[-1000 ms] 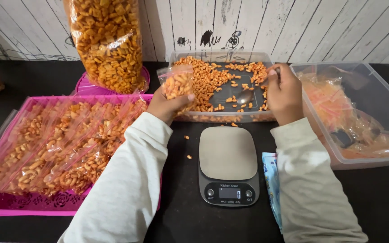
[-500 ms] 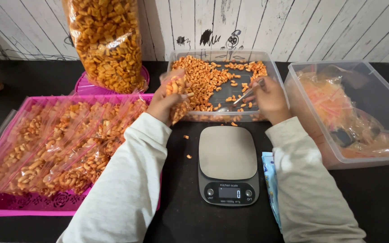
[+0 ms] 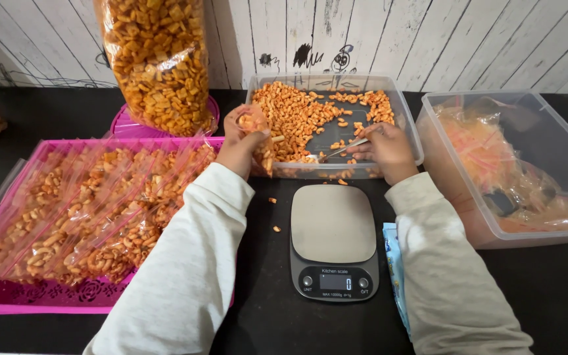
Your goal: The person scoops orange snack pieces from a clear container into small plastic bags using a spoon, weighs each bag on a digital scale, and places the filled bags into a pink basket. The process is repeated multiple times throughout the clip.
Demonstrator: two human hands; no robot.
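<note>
- Fingers of the left hand (image 3: 241, 141) pinch a small part-filled snack bag (image 3: 258, 131) beside the clear tub (image 3: 399, 105).
- Right hand (image 3: 382, 146) grips a spoon (image 3: 336, 151) lying in the snacks (image 3: 294, 115).
- Filling step, seemingly; next calls for a scoop tipped into the bag's mouth.

Scale (image 3: 333, 223) at centre. Snack tub (image 3: 402, 118) directly behind it; tray (image 3: 47, 296) of filled bags to its left; bin (image 3: 534, 230) to its right; packet (image 3: 394, 263) against its right edge.
</note>
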